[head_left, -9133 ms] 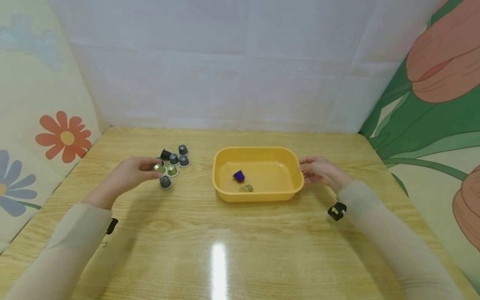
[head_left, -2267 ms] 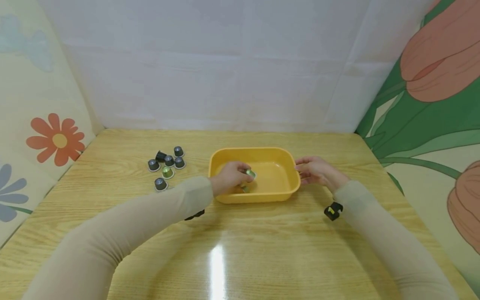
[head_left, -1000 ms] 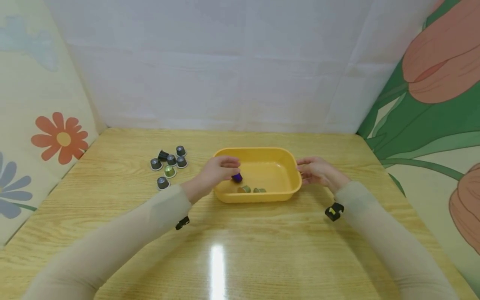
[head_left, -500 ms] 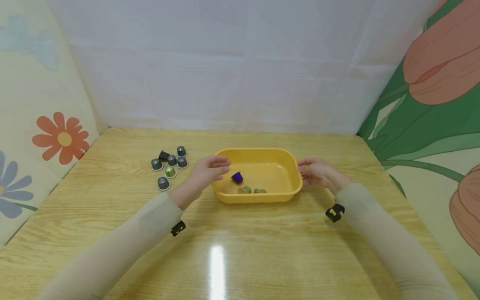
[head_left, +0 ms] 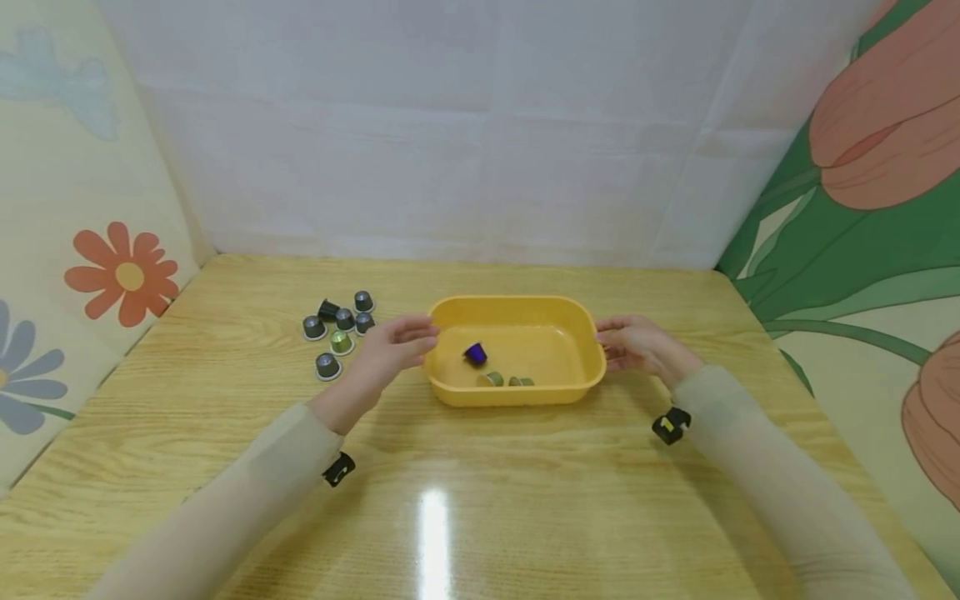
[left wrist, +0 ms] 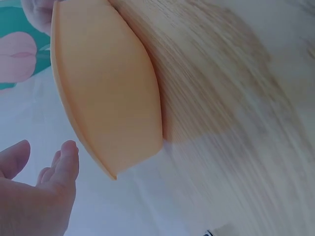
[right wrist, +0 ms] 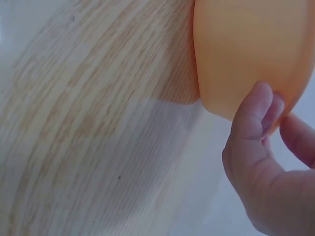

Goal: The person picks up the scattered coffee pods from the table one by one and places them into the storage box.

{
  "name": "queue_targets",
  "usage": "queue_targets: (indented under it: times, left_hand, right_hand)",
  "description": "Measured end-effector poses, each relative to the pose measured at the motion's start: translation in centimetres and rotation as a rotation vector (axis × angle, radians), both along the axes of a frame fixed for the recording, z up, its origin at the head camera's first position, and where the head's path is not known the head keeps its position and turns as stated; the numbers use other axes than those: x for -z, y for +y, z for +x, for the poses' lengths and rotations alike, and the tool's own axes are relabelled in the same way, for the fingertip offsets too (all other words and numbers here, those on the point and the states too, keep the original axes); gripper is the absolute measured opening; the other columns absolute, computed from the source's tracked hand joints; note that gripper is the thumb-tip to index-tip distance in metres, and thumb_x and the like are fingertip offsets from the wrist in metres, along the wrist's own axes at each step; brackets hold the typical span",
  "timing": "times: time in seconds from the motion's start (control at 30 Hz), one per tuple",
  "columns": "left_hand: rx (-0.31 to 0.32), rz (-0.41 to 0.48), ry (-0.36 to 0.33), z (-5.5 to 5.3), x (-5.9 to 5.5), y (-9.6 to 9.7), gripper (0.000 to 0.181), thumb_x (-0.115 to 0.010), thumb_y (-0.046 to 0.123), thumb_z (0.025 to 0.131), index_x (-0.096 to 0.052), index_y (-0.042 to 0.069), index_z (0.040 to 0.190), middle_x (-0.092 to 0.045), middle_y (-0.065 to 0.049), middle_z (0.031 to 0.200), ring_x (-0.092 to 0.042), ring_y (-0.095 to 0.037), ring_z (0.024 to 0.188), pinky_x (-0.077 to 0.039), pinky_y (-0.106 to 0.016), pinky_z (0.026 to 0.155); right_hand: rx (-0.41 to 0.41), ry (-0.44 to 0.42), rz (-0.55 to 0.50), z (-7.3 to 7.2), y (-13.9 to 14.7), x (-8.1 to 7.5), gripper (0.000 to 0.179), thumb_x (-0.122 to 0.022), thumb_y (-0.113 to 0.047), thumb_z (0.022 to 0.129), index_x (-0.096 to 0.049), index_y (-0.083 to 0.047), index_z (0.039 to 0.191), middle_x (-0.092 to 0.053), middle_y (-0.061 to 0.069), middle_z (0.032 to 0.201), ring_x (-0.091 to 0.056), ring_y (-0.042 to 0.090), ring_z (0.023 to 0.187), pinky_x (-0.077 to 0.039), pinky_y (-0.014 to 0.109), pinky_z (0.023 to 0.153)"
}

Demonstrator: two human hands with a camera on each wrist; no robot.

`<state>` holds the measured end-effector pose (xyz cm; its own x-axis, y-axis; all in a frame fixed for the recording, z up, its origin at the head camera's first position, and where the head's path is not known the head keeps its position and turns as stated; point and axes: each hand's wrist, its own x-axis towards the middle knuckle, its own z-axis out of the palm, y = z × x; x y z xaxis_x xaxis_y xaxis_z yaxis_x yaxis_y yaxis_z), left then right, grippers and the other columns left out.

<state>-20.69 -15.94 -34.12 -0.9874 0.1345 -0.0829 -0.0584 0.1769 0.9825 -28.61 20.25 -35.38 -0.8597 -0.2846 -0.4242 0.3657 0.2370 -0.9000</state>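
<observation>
A yellow plastic basin (head_left: 517, 395) stands on the table with a purple coffee capsule (head_left: 476, 354) and two greenish coffee capsules inside, one greenish capsule (head_left: 491, 379) left of the other greenish capsule (head_left: 521, 382). My left hand (head_left: 386, 354) hovers just left of the basin, holding nothing, its thumb and fingers apart in the left wrist view. At the basin's right end, my right hand (head_left: 637, 343) pinches the rim, with fingers against the outer wall in the right wrist view. Left of my left hand sits a cluster of dark coffee capsules (head_left: 327, 365) and one green coffee capsule (head_left: 341, 342).
The wooden table (head_left: 525, 500) meets a white cloth backdrop (head_left: 465, 150) at its far edge. Painted panels with flowers flank it on both sides. One black capsule (head_left: 328, 310) in the cluster lies on its side.
My left hand carried a green capsule from the cluster into the basin, released it, and has drawn back left past the rim. My right hand has stayed at the basin's right end.
</observation>
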Motion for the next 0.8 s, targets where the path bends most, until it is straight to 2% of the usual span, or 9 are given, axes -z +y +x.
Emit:
queue_targets:
  times: [0.47,0.63,0.8]
  left_hand:
    - [-0.046,-0.053,0.018,1.8,-0.1,-2.6,0.05,-0.056,0.012,0.1,-0.038,-0.006,0.143,-0.049,-0.023,0.14,-0.05,-0.033,0.126,-0.047,-0.036,0.1]
    - [-0.082,-0.09,0.034,2.5,0.2,-3.7,0.05,-0.055,0.013,0.1,-0.039,-0.006,0.143,-0.049,-0.023,0.139,-0.05,-0.033,0.125,-0.048,-0.032,0.097]
    - [-0.083,-0.115,0.057,3.1,0.3,-4.4,0.05,-0.054,0.014,0.101,-0.038,-0.006,0.143,-0.048,-0.024,0.14,-0.05,-0.033,0.126,-0.049,-0.028,0.096]
  right_hand:
    - [-0.003,0.006,0.01,0.1,0.0,-0.1,0.044,-0.046,-0.004,0.101,-0.034,0.012,0.14,-0.064,0.0,0.08,-0.064,0.011,0.07,-0.056,0.026,0.064]
    - [0.001,0.002,0.017,0.2,-0.1,-0.2,0.043,-0.047,-0.005,0.101,-0.035,0.011,0.139,-0.064,0.001,0.082,-0.064,0.012,0.071,-0.056,0.027,0.065]
    - [-0.007,0.009,0.02,0.3,-0.1,-0.3,0.044,-0.047,-0.005,0.101,-0.034,0.011,0.14,-0.064,0.002,0.084,-0.064,0.012,0.072,-0.056,0.027,0.066]
